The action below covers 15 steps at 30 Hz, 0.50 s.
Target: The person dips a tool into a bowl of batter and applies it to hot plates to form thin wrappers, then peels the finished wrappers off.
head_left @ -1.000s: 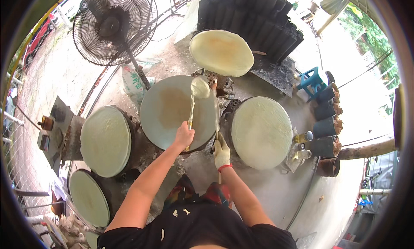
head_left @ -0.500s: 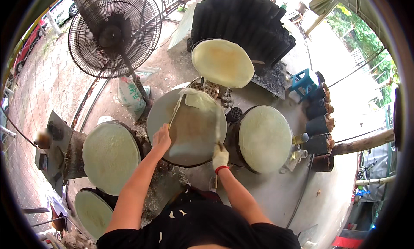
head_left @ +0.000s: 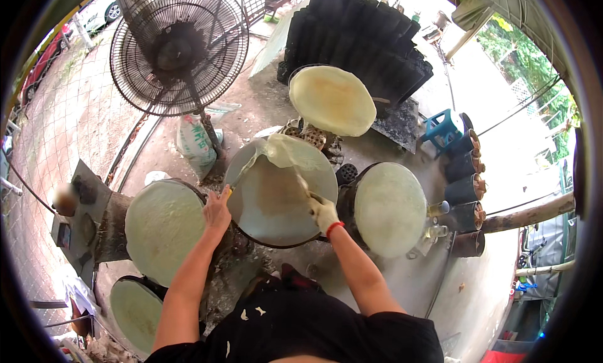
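Before me is a round flat griddle (head_left: 264, 221), its middle stained brown. A thin, pale, wet-looking sheet of batter (head_left: 292, 154) is bunched along its far edge. My left hand (head_left: 217, 213), bare, is closed at the griddle's left rim on a thin stick (head_left: 244, 172) that slants up to the batter. My right hand (head_left: 323, 214), in a pale glove with a red band at the wrist, grips a second stick (head_left: 302, 181) over the right side of the griddle. That stick's far end meets the batter; the exact shape of both tips is unclear.
Pale rounds cover the griddles at left (head_left: 164, 231), lower left (head_left: 135, 313) and right (head_left: 389, 209). Beyond stands another round (head_left: 333, 101) with a browned middle. A large fan (head_left: 179, 52), a white sack (head_left: 196, 146), a blue stool (head_left: 441, 129) and several dark pots (head_left: 463, 190) stand around.
My right hand has moved up the griddle, its stick now tilting left toward the batter. My left hand has shifted left and slightly down, toward the rim. The view has shifted slightly.
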Tool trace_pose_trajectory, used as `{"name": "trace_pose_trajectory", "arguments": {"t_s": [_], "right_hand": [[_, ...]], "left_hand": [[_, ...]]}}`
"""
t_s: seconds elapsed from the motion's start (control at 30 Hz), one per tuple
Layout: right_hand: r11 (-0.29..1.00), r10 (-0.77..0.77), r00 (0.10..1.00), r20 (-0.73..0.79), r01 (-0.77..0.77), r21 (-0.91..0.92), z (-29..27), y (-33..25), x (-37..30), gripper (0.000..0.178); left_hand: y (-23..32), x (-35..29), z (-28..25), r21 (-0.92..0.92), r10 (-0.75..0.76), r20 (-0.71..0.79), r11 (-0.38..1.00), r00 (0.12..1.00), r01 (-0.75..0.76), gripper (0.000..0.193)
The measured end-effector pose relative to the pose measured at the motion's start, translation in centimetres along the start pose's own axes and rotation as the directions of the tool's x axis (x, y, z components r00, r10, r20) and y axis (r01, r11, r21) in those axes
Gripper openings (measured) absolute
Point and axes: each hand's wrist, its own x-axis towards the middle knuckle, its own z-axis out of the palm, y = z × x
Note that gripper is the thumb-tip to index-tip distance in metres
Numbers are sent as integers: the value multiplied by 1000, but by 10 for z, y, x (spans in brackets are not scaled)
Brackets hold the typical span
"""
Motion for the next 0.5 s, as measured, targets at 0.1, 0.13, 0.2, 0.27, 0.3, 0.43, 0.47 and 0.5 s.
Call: {"name": "trace_pose_trajectory", "arguments": {"t_s": [0.1, 0.13, 0.2, 0.27, 0.3, 0.43, 0.47, 0.5], "right_hand": [[975, -172, 923, -344, 209, 73, -25, 86, 46, 33], [983, -183, 955, -234, 183, -20, -11, 80, 49, 33], [958, -203, 979, -31, 191, -214, 9, 63, 49, 34], [985, 1, 996, 88, 14, -170, 24, -4, 6, 35], [986, 44, 993, 108, -26, -162, 8, -11, 4, 35], [899, -393, 910, -135, 349, -267, -34, 60, 52, 34], [928, -276, 961, -10, 264, -265, -19, 45, 45, 34], [945, -150, 982, 114, 176, -275, -3, 27, 40, 33]], "left_hand": [[-7, -2, 1, 3, 4, -16, 1000, 1000, -4, 56], [-10, -5, -1, -1, 4, -2, 1000, 1000, -4, 56], [-7, -11, -10, -17, 21, 31, 1000, 999, -21, 57], [-14, -23, -24, -40, -111, 55, 993, 992, 113, 56], [-16, -29, -26, -57, -171, 69, 983, 983, 175, 56], [-36, -54, -15, -309, -89, -127, 950, 988, 46, 45], [-29, -59, -21, -359, -91, -151, 933, 984, 31, 43], [-24, -63, -23, -408, -93, -176, 913, 980, 14, 41]]}}
